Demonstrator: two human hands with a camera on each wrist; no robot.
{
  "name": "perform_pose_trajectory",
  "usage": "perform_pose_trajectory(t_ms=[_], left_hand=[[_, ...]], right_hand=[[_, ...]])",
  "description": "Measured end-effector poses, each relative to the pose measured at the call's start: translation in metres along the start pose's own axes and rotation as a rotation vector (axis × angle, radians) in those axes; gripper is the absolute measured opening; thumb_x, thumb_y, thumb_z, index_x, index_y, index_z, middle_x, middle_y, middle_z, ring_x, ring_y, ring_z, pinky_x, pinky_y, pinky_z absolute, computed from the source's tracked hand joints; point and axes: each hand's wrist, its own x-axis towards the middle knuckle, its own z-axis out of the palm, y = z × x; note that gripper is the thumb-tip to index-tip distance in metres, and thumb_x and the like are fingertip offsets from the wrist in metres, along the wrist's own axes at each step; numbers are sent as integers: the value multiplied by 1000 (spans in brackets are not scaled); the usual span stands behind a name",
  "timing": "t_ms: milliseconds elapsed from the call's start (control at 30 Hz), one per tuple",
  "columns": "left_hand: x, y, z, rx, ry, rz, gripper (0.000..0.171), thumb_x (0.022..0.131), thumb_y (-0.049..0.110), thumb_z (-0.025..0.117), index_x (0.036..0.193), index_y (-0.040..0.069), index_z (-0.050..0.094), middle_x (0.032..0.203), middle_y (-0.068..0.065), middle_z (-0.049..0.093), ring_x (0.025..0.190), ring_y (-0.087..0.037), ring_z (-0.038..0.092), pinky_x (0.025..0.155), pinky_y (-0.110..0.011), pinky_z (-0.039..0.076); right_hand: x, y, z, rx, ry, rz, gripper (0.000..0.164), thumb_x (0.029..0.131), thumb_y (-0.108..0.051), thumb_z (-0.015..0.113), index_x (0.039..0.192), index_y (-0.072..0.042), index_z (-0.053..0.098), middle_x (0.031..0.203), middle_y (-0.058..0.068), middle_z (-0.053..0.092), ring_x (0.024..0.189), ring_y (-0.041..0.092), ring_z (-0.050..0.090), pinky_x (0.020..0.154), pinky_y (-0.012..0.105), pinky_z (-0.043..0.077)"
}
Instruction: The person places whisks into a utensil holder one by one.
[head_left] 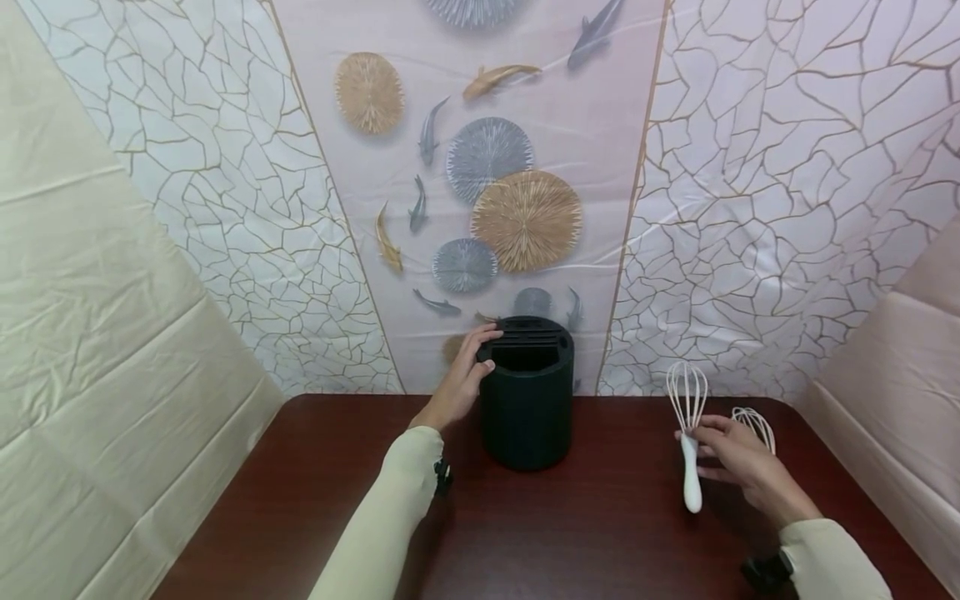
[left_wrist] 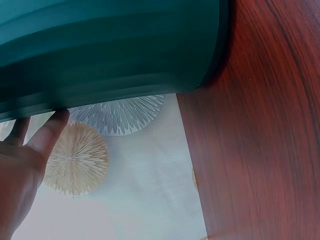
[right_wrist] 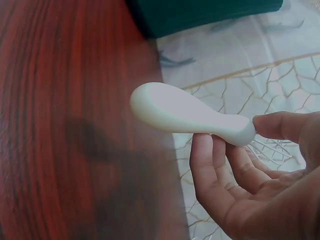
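Head | L hand splayed, touching grn holder | R hand pinching wht whisk

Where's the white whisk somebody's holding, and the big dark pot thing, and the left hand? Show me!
White whisk [head_left: 691,472]: head view, on its handle.
Dark pot [head_left: 527,423]: head view, on its front wall.
Left hand [head_left: 459,383]: head view, on the back of the hand.

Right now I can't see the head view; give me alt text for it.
A person's right hand holds a white whisk over a reddish-brown table, with more white wire loops just behind that hand. The left hand touches the rim of a dark slotted holder, before a patterned backdrop.
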Motion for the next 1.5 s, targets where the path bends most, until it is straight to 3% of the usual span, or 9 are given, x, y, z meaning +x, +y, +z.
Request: perform_pose_trajectory(t_ms=[333, 600, 800, 967, 1133, 1367, 1500], left_hand=[[0, 1, 0, -1, 5, 6, 53, 105, 23, 39, 157, 14, 42, 169, -5, 27, 158, -21, 23, 123, -55, 25], [-1, 0, 3, -5, 36, 9, 54, 103, 22, 38, 155, 12, 44, 168, -5, 30, 157, -22, 25, 123, -55, 27], [-1, -2, 6, -4, 38, 10, 54, 104, 23, 36, 156, 13, 43, 168, -5, 29, 156, -22, 25, 123, -55, 27], [-1, -2, 6, -4, 53, 37, 53, 104, 23, 38, 155, 11, 44, 167, -8, 31, 156, -27, 27, 122, -58, 27], [-1, -1, 6, -10, 68, 21, 54, 102, 20, 38, 155, 12, 45, 167, -7, 32, 156, -27, 28, 122, -58, 26], [-1, 2, 8, -21, 91, -14, 54, 100, 19, 37, 153, 14, 47, 166, -3, 34, 155, -22, 28, 123, -55, 27], [0, 4, 9, -22, 102, -16, 54, 99, 19, 37, 152, 15, 47, 165, -3, 35, 154, -19, 29, 122, -52, 27]], right_hand=[[-3, -15, 12, 58, 6, -67, 57, 110, -23, 52, 149, 14, 33, 103, -14, 68, 89, 5, 64, 80, 32, 61], [-3, -33, 22, 44, 9, -109, 57, 110, -24, 53, 149, 13, 34, 107, -4, 63, 93, 8, 63, 83, 32, 61], [-6, -45, 32, 51, 26, -150, 52, 109, -22, 55, 145, 12, 40, 105, -4, 62, 91, 7, 64, 81, 32, 61], [-5, -55, 40, 61, 47, -179, 59, 109, -22, 57, 151, 13, 35, 110, -2, 63, 91, 6, 63, 81, 30, 61], [-4, -68, 48, 58, 52, -200, 64, 109, -22, 56, 155, 15, 31, 116, 2, 65, 94, 5, 64, 82, 31, 61], [-5, -84, 58, 107, 64, -224, 64, 108, -22, 58, 154, 14, 32, 107, -8, 67, 92, 4, 64, 81, 30, 61], [-7, -90, 63, 125, 82, -235, 62, 108, -23, 59, 153, 12, 35, 108, -7, 67, 92, 4, 64, 80, 29, 61]])
